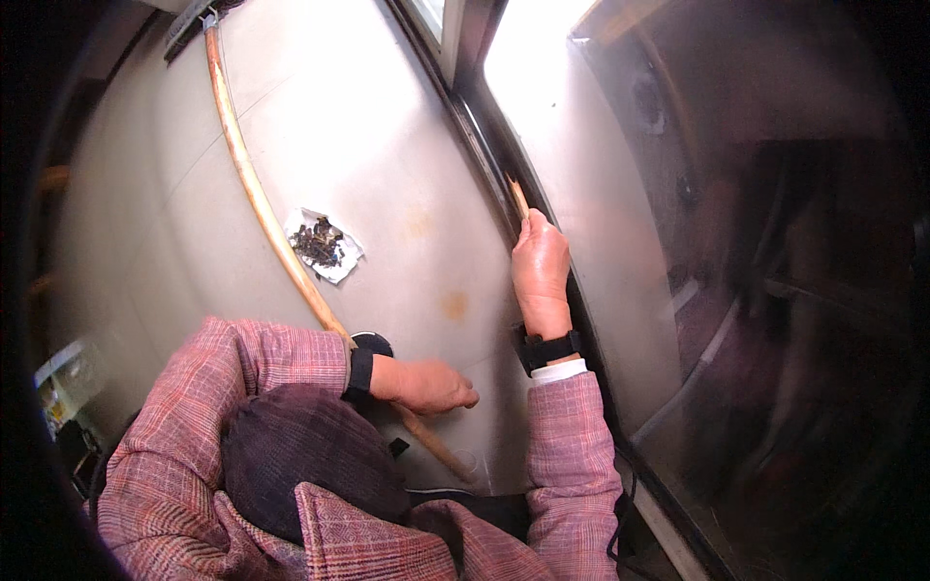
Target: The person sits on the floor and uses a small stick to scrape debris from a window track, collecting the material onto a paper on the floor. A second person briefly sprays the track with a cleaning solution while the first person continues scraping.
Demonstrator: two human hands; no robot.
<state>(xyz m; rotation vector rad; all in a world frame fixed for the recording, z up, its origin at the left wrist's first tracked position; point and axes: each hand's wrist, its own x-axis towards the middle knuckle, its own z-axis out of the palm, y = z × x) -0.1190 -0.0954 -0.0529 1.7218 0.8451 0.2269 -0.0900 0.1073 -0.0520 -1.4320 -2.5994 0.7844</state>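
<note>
My right hand (542,261) is closed round a thin wooden stick (519,200) whose pointed end reaches into the dark track (481,136) along the foot of the glass door. My left hand (426,385) is curled in front of my dark-clothed knee (315,460), over the floor, and nothing shows in its fingers. A crumpled white paper (339,273) lies on the floor ahead, with dark crumbly debris (320,240) on it. Beside the paper runs a long wooden broom handle (254,184), passing beneath my left forearm.
The broom head (184,31) lies at the far left on the pale tiled floor (387,126). On the right, a large glass pane (756,290) rises from the track and shows dark reflections. A dark cord (620,523) hangs near my right sleeve.
</note>
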